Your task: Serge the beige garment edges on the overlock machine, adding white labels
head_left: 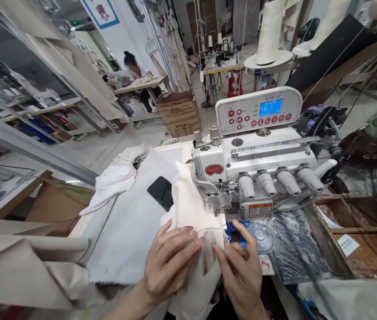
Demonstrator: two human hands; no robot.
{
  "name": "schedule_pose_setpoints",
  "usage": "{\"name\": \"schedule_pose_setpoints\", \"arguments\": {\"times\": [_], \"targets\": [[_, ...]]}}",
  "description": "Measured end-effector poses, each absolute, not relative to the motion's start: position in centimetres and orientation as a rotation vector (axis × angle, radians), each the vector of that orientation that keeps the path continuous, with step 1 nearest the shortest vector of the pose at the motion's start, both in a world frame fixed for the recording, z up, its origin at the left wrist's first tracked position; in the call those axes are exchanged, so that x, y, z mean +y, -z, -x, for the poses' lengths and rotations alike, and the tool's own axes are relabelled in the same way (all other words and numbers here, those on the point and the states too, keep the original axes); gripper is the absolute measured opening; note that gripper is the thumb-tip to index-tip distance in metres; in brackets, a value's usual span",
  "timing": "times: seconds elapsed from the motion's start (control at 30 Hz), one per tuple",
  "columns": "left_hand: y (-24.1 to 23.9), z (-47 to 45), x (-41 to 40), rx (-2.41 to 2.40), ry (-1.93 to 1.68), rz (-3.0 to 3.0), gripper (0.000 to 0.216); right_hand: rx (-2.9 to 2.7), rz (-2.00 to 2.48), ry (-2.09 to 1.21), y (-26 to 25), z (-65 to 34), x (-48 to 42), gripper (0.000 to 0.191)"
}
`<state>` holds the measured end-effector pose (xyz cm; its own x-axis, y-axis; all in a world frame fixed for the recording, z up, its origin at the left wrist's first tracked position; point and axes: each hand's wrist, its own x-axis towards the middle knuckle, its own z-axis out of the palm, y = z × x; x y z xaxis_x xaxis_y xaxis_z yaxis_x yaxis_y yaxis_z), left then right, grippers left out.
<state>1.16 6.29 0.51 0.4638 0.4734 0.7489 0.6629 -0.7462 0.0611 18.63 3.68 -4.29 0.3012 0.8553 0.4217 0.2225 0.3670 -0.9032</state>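
Cream fabric (191, 200) runs from the needle area of a white overlock sewing machine (215, 178) down toward my lap. My left hand (171, 258) rests on its left side, fingers stretched out and lying flat over the cloth. At the fabric's right edge, just below the presser foot, my right hand (241, 266) pinches the cloth between thumb and bent fingers, its index finger raised. The exact grip is partly hidden by the fingers. A dark smartphone (160, 192) lies left of the fabric, partly under or against it.
A white cloth bundle (118, 173) sits on the table's left side. Beige cloth (18, 266) hangs at lower left. On the right stands a wooden compartment tray (368, 253). Thread cones (270, 35) rise behind the machine. A cardboard box (180, 113) and a seated person (135, 71) are farther back.
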Motion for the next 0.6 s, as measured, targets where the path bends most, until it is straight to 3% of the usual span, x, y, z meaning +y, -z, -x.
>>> {"name": "schedule_pose_setpoints", "arguments": {"times": [0.17,0.6], "targets": [[-0.2,-2.2,8.3,-0.754,1.163,2.621,0.033,-1.249,1.096,-0.48,2.2,-19.3,3.4,0.016],[-1.9,-2.8,10.2,-0.969,0.858,2.702,0.045,-1.363,1.111,-0.562,1.6,-20.4,4.2,0.021]]}}
